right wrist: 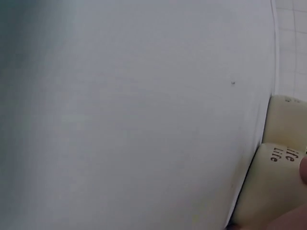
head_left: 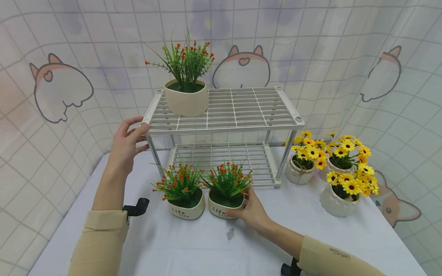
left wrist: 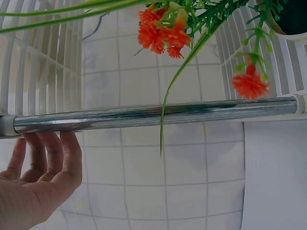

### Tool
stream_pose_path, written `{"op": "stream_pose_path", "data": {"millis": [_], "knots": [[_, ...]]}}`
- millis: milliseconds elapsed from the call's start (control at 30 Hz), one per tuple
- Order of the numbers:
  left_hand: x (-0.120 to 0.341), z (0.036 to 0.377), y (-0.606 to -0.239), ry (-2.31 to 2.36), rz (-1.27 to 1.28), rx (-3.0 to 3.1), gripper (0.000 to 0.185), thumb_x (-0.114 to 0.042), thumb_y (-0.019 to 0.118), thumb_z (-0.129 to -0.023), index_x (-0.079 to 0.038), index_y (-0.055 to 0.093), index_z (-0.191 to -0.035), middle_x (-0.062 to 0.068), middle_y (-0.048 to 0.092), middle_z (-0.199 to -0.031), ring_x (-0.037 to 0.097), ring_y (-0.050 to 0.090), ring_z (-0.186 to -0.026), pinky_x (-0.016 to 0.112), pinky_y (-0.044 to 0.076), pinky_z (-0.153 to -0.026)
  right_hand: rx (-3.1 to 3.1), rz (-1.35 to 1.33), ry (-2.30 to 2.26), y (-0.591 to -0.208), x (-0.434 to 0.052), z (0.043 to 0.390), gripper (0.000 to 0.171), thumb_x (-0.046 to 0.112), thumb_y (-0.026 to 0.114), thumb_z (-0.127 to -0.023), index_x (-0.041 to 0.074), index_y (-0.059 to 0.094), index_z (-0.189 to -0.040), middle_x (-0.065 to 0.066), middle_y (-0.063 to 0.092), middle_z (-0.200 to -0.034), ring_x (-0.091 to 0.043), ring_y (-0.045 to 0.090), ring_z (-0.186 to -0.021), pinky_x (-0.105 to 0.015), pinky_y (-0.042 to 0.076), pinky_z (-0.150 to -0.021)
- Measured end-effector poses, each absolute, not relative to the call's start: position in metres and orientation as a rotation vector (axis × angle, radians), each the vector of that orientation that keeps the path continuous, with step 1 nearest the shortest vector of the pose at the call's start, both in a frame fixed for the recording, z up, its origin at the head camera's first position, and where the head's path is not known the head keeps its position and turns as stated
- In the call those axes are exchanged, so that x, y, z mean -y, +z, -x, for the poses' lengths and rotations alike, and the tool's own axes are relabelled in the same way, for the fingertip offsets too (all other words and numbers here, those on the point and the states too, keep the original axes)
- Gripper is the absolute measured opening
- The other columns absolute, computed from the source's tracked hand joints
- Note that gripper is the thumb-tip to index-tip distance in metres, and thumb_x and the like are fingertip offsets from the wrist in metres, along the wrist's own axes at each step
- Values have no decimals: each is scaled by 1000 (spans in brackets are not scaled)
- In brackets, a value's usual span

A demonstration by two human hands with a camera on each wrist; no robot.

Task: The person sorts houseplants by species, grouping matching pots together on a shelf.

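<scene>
Left hand (head_left: 125, 145) steadying shelf (head_left: 226, 111) corner, fingers loose. Right hand (head_left: 251, 210) clasping right pot (head_left: 225, 207) beside its twin (head_left: 185, 209), seemingly ready for lifting.

White rack (head_left: 241, 111); cream pots (head_left: 226, 209), orange-red blooms; yellow flowers (head_left: 345, 153).

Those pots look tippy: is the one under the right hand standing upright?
Upright: the pot sits flat on the table, plant pointing up, right hand gripping its side.
</scene>
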State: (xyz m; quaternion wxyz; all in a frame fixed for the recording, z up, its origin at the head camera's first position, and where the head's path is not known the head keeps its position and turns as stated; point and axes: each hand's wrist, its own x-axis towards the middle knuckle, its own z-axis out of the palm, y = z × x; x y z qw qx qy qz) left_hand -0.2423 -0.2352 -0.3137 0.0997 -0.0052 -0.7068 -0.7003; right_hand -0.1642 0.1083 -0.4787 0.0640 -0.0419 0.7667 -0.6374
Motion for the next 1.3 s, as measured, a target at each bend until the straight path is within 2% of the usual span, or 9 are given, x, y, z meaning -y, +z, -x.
{"op": "stream_pose_path", "data": {"millis": [200,333,700,900,1033,1200,1300], "knots": [[234,243,-315,-2077,1,2091,51,-36,72,-98,-20,52,-143,7,61,-122,20,57,-102,37,48,-88,-2351,75,-1887,-471,-123,162,96,6,92,-75,4,33,-151,-22,42,-151,-44,40,-140,-55,39,-108],[232,245,-316,-2056,-11,2111,52,-37,71,-99,-21,51,-144,9,61,-124,20,57,-101,40,45,-90,-2355,54,-1852,-459,-136,157,97,9,93,-76,6,32,-152,-21,40,-153,-45,37,-142,-57,39,-109],[233,245,-315,-2025,-1,2133,53,-38,70,-99,-21,50,-146,7,60,-125,20,56,-103,39,45,-90,-2325,148,-1808,-408,-166,141,105,12,94,-75,11,27,-157,-16,39,-155,-40,37,-142,-60,35,-110],[233,245,-313,-2036,-3,2128,53,-37,70,-99,-21,50,-145,9,59,-127,20,56,-102,40,44,-91,-2370,260,-1780,-378,-174,129,103,18,94,-75,13,30,-155,-10,40,-156,-37,36,-144,-60,35,-110],[235,244,-311,-2042,-9,2118,51,-37,70,-99,-22,50,-144,7,59,-125,20,56,-102,38,46,-89,-2388,333,-1770,-360,-173,123,100,21,93,-77,14,31,-155,-8,41,-156,-37,39,-143,-57,39,-108],[235,244,-312,-2059,-21,2106,50,-36,71,-99,-21,51,-143,9,60,-126,20,57,-102,36,48,-87,-2361,374,-1764,-336,-174,118,101,20,92,-80,18,27,-157,-12,41,-155,-43,51,-132,-52,49,-99],[235,244,-312,-2049,-22,2115,52,-36,71,-99,-21,51,-144,9,60,-126,20,57,-102,37,47,-88,-2382,444,-1768,-324,-174,118,101,18,91,-80,18,28,-158,-10,42,-155,-41,53,-131,-50,50,-97]]}}
